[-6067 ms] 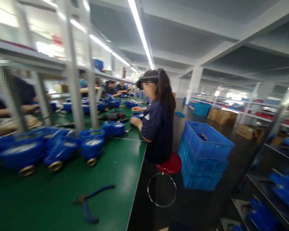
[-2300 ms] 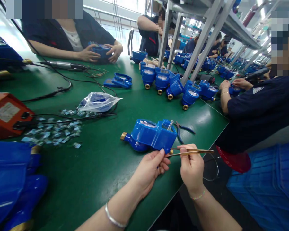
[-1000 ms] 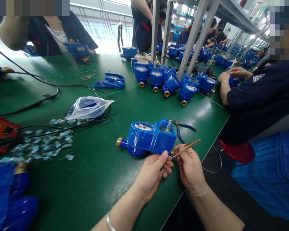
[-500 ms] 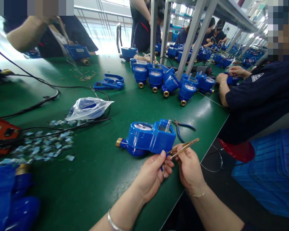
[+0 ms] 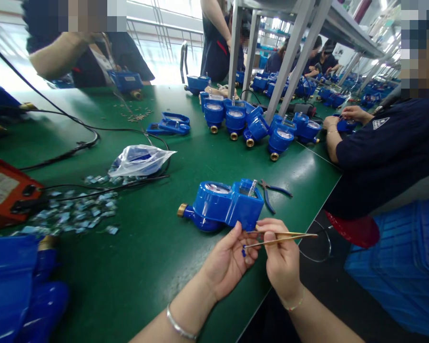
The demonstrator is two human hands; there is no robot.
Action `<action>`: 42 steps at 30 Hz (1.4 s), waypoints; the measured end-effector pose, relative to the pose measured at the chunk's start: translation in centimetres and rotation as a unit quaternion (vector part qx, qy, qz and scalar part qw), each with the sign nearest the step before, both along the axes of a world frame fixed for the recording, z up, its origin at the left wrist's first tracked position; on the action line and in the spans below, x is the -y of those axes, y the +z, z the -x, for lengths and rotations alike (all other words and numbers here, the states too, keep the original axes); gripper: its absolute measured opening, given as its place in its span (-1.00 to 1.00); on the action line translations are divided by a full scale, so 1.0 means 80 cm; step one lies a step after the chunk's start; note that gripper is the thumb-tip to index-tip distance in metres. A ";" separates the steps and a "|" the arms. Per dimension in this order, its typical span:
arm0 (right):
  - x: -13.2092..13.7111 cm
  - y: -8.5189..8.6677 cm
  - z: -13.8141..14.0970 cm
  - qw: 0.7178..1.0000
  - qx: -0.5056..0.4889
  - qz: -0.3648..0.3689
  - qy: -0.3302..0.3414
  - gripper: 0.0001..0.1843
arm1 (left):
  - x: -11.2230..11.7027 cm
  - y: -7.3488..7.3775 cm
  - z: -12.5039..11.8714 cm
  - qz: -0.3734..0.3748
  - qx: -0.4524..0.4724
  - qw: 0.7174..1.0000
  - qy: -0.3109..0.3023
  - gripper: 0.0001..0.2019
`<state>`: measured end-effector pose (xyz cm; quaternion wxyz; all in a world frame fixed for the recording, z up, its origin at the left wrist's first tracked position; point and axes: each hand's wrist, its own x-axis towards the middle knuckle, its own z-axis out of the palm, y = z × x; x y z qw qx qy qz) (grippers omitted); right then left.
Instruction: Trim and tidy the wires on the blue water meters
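Note:
My left hand (image 5: pixel 224 267) is turned palm up, its fingers curled around a small blue part (image 5: pixel 243 250) that lies at the fingertips. In my right hand (image 5: pixel 283 257) is a pair of gold-coloured tweezers (image 5: pixel 293 236), pinched between thumb and fingers. The tweezers' tips reach over my left fingers, close to the small part; whether they grip it I cannot tell. Just beyond both hands a blue water meter (image 5: pixel 214 209) lies on the table, with a brass threaded end, a round dial and an open compartment where a clear piece sticks up.
Cutting pliers (image 5: pixel 271 193) lie right of the meter. Several more meters (image 5: pixel 214 114) stand farther back by metal posts. Leftward are a plastic bag (image 5: pixel 139 161), small pale-blue packets (image 5: pixel 82 209), cables and an orange box (image 5: pixel 10 195). Co-workers sit across and at right, near blue crates (image 5: pixel 396 257).
My right hand has turned the tweezers from slanting upward to nearly level, with their tips now at the small blue part. The view has shifted slightly left.

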<state>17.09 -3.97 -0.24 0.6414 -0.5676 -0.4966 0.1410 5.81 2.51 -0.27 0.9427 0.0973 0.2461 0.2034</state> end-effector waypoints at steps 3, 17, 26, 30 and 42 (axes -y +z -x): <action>0.002 0.000 0.002 0.999 0.034 -0.005 0.034 -0.82 | 0.002 -0.002 0.000 0.006 0.010 1.000 0.012 -0.77; -0.001 0.005 -0.011 0.997 0.033 -0.004 0.067 -0.80 | -0.001 -0.007 -0.001 0.009 -0.010 1.000 0.020 -0.81; 0.023 -0.008 0.005 0.990 -0.018 0.009 0.137 -0.82 | 0.011 0.005 0.001 -0.028 -0.056 0.997 0.049 -0.86; 0.024 -0.022 0.000 0.991 -0.113 -0.004 0.069 -0.79 | 0.020 0.005 0.007 -0.056 -0.122 0.989 0.061 -0.89; 0.044 -0.116 -0.045 0.993 0.092 0.078 0.013 -0.64 | 0.014 0.129 0.140 -0.445 -0.511 0.733 0.065 -0.73</action>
